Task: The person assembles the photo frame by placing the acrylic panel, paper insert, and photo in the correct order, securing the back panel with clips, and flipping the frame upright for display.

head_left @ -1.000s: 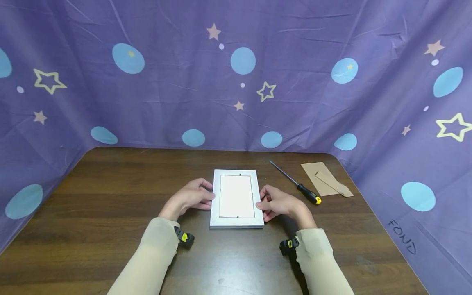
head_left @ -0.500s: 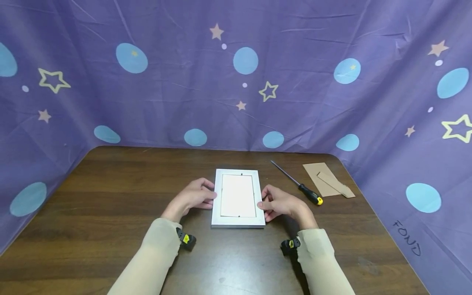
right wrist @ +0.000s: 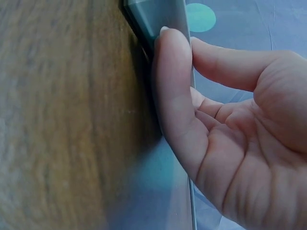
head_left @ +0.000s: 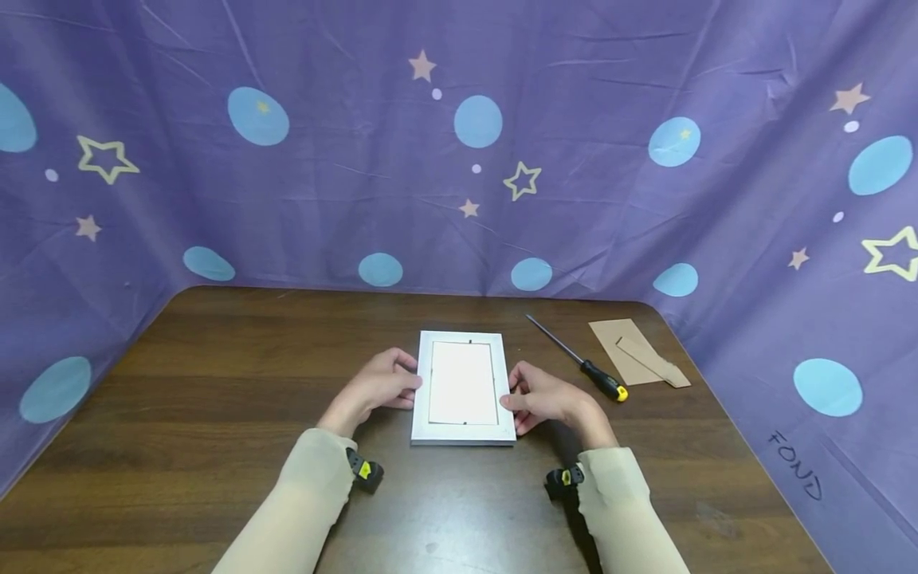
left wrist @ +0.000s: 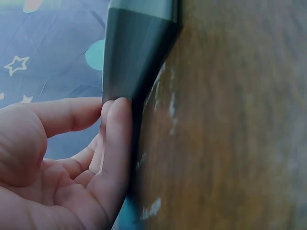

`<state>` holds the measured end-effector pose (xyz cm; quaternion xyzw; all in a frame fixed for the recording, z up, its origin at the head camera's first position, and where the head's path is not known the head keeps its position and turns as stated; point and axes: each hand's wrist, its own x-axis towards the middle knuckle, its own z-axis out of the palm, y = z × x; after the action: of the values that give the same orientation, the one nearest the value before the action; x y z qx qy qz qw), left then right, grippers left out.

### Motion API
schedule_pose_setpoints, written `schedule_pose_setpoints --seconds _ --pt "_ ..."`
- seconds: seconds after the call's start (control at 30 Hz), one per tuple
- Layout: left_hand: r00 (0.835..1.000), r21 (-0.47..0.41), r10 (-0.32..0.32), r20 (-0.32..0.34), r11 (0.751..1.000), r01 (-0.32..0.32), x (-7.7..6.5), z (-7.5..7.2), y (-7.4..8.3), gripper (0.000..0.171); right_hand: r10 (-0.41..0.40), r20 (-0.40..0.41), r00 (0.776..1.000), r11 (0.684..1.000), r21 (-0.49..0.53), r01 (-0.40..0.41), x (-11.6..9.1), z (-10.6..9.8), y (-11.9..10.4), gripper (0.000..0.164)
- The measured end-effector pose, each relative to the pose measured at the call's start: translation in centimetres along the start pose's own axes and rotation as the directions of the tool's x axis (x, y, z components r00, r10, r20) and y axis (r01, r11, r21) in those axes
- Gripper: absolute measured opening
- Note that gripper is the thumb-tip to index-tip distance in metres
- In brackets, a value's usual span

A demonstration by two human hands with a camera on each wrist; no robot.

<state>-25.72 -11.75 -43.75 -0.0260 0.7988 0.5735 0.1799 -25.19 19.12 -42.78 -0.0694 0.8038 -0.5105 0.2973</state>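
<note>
A white picture frame (head_left: 463, 433) lies on the brown table in the middle of the head view. A blank white panel (head_left: 462, 383) fills its middle, with small dark tabs at the panel's edges. My left hand (head_left: 376, 383) grips the left side of the frame, thumb on top. On the opposite side my right hand (head_left: 548, 397) holds the right edge in the same way. Both wrist views show thumb and fingers pinching the rim, the left hand (left wrist: 72, 158) and the right hand (right wrist: 225, 124) alike. The underside of the frame is mostly hidden.
To the right of the frame lies a screwdriver (head_left: 598, 379) with a black and yellow handle. Beyond it is a tan cardboard backing (head_left: 622, 339) with a stand leg (head_left: 649, 360) on it. A purple curtain (head_left: 323, 175) surrounds the table (head_left: 237, 383) behind and at the sides.
The head view has shifted slightly. Both hands keep their hold at the frame's sides, and the frame stays in place on the table.
</note>
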Motion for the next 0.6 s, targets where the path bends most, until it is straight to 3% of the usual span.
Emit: schedule_pose_setpoints --seconds 0.43,0.6 --pt "0.999 0.035 0.011 -0.041 0.999 -0.009 -0.03 0.35 0.32 0.037 -0.004 0.006 1.000 1.000 -0.010 0.004 -0.03 -0.02 -0.04 0.030" --pt "0.999 0.033 0.006 -0.036 0.999 -0.004 0.01 0.37 0.25 0.037 -0.031 -0.053 0.998 0.997 -0.066 0.028 -0.74 -0.43 -0.59 0.032"
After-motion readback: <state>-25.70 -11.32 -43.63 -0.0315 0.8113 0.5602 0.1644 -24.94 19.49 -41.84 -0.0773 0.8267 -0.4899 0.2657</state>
